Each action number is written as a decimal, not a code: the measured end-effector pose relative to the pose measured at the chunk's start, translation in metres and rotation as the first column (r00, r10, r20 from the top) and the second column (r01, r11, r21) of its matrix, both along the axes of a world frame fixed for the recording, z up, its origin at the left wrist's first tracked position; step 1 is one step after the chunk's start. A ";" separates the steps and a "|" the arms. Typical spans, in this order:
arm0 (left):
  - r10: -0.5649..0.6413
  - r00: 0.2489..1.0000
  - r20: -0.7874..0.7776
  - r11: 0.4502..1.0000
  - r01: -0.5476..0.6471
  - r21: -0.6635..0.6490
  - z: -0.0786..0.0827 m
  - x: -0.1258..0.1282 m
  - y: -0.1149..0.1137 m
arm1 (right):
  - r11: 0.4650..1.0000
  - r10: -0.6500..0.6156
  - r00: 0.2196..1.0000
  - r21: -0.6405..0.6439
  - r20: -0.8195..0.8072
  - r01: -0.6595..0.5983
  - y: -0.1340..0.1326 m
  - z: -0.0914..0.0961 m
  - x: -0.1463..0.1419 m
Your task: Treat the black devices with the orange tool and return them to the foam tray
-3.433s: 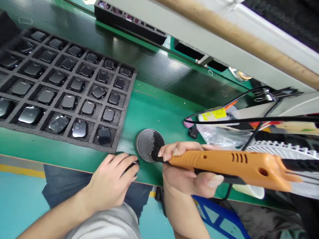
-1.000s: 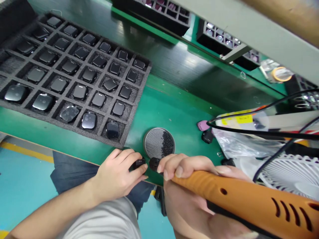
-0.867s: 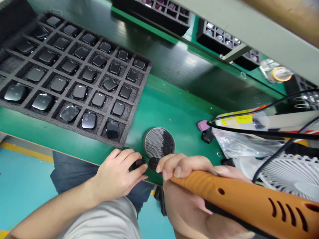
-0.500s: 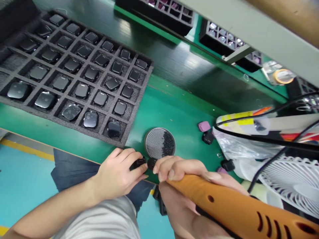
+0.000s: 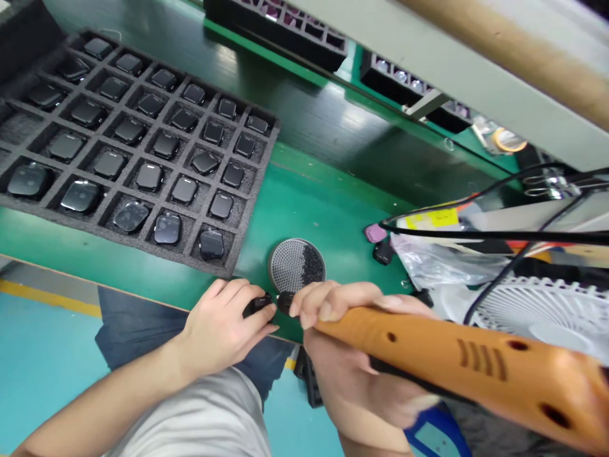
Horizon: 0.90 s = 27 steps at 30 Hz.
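My left hand (image 5: 222,327) rests at the near edge of the green bench (image 5: 304,203), fingers closed on a small black part (image 5: 257,305). My right hand (image 5: 347,343) grips an orange electric screwdriver (image 5: 457,362), whose black tip (image 5: 284,302) points at the black part. Just beyond the tip lies a round mesh dish (image 5: 295,266) with small black screws piled on its right side.
A black foam tray (image 5: 133,146) with several dark watch bodies in its cells covers the left of the bench. More trays (image 5: 276,25) stand at the back. A white fan (image 5: 542,311), a plastic bag (image 5: 428,260), cables and small pink and black parts (image 5: 378,242) crowd the right.
The screwdriver tip left the mesh dish and came close to the black part in my left hand. The view has shifted slightly; the screwdriver's body now lies flatter across the right.
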<state>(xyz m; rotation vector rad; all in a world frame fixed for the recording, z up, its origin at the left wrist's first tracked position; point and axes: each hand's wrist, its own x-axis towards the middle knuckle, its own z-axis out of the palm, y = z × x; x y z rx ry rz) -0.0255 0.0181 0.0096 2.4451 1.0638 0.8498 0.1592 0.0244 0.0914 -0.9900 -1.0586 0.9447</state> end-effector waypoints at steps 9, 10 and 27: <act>-0.125 0.992 -0.023 0.992 0.125 -0.014 -0.002 -0.006 -0.001 | 0.965 -0.199 0.977 0.162 -0.072 0.208 0.027 -0.016 0.018; -0.088 0.996 -0.017 0.996 0.088 -0.013 -0.002 -0.005 -0.001 | 0.963 -0.203 0.976 0.162 -0.074 0.213 0.027 -0.018 0.017; -0.043 0.999 0.015 0.999 0.043 -0.006 0.000 -0.002 -0.001 | 0.971 -0.175 0.980 0.147 -0.091 0.187 0.023 -0.023 0.019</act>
